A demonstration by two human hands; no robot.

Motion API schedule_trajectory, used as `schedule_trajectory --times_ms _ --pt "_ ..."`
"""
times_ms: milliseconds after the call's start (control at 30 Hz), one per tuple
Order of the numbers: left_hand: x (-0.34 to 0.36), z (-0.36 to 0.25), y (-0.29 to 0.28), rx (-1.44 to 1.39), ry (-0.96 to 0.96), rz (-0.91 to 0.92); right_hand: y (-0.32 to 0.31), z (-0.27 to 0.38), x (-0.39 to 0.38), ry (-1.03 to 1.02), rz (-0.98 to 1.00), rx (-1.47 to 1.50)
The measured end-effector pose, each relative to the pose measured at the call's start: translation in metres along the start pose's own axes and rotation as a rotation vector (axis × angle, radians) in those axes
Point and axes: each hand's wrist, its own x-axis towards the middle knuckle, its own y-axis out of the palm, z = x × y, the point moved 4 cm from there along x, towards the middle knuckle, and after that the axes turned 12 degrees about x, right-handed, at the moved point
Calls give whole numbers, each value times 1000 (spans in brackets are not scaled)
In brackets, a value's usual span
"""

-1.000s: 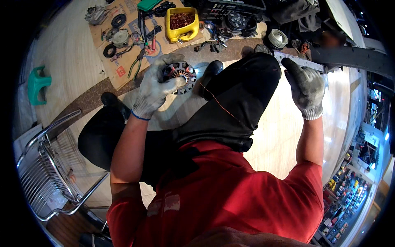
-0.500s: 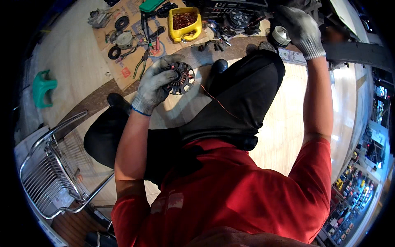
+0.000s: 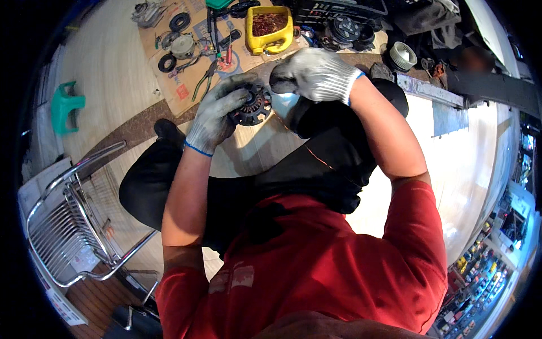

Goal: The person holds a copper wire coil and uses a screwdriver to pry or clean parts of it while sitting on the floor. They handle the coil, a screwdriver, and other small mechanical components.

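My left hand (image 3: 213, 116), in a white knit glove, grips a round slotted motor core (image 3: 255, 106) with copper windings, thumb across its face. A thin copper wire (image 3: 320, 159) shows beside the core and lies over my black-trousered right leg. Just right of the core is my gloved right hand (image 3: 319, 76), its fingers curled together, with a small gap between it and the core. Whatever those fingers pinch is hidden by the glove and its dark fingertips.
Ahead, a cut-open yellow jug (image 3: 270, 44) holds copper scraps. Green-handled pliers (image 3: 204, 80) and motor parts lie on cardboard (image 3: 182, 103). A white blower wheel (image 3: 402, 56) stands far right. At left are a green stool (image 3: 66, 107) and a chrome-framed chair (image 3: 68, 231).
My right hand has come back from the far right, near the blower wheel, to beside the motor core. My left hand keeps its grip on the core. The whole view has shifted slightly.
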Motion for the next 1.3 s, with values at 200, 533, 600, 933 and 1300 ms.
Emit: schedule_trajectory --times_ms 200,533,600,933,1300 --pt "9 20 -12 -156 -19 -61 7 -1 -2 -67 -234 -43" --pt "15 42 3 -389 -114 -191 17 2 1 -111 -365 -209" --pt "12 20 18 -270 -104 -117 14 5 -3 -111 -329 -183" --pt "-7 0 1 511 -4 -275 17 -19 -10 -45 -291 -179" --pt "-55 -54 -7 253 16 -270 -3 -36 -5 58 -294 -63"
